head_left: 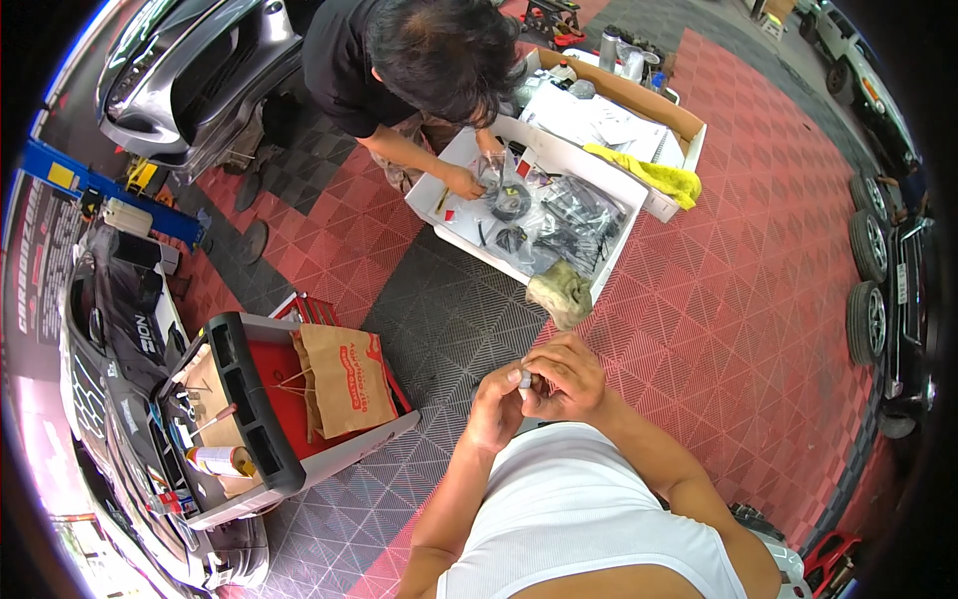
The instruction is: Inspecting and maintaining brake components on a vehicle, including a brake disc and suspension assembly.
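Observation:
In front of my body, my left hand (492, 407) and my right hand (567, 377) meet, fingers curled around a small grey object (525, 382) that is too small to identify. Beyond them, a khaki cloth (558, 298) hangs over the near edge of a white open box (439, 229) holding bagged black parts (574, 225).
A co-worker (339, 70) reaches into that box; behind it stands a cardboard box (687, 125) with papers and a yellow cloth (666, 178). A tool cart (254, 399) with a paper bag (339, 377) is at left. Cars (170, 85) and spare wheels (866, 324) line both sides.

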A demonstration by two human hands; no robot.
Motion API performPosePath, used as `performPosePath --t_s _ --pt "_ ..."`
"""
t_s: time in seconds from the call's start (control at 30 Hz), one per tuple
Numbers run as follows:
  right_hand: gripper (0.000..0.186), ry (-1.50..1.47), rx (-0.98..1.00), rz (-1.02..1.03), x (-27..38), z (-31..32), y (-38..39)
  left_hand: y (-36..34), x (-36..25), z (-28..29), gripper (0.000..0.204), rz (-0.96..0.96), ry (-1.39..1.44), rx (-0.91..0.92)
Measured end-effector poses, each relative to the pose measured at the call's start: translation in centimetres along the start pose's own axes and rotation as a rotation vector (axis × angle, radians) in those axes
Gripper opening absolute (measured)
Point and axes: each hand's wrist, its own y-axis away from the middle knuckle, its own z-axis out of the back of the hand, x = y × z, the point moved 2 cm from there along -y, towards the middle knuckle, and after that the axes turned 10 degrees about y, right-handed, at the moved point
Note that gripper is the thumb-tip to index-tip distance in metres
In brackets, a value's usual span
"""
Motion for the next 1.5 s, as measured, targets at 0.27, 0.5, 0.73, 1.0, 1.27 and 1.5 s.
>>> performPosePath --t_s 0.27,0.5,0.73,1.0,1.27,1.5 --pt "0.028 0.019 0.006 0.015 -0.09 -0.03 -0.19 -0.01 -0.41 0.01 0.025 -0.082 -0.083 0.024" --pt "0.029 0.051 -0.013 0.032 -0.03 -0.32 -0.04 -0.26 -0.1 0.15 0.024 -0.06 -0.032 -0.022" --pt "0.027 0.051 -0.022 0.035 -0.1 -0.55 0.1 -0.3 -0.12 0.21 0.032 -0.03 -0.081 -0.052" --pt "0.029 0.027 0.053 0.018 -0.44 -0.4 -0.05 -0.24 -0.23 0.51 0.034 -0.036 -0.112 -0.036" --pt "0.029 0.033 0.064 0.003 -0.33 -0.25 -0.12 -0.02 -0.2 -0.13 0.022 -0.066 -0.041 -0.076" --pt "0.027 0.032 0.063 -0.031 -0.39 -0.28 0.03 -0.11 0.0 0.22 0.023 -0.061 0.009 -0.075"
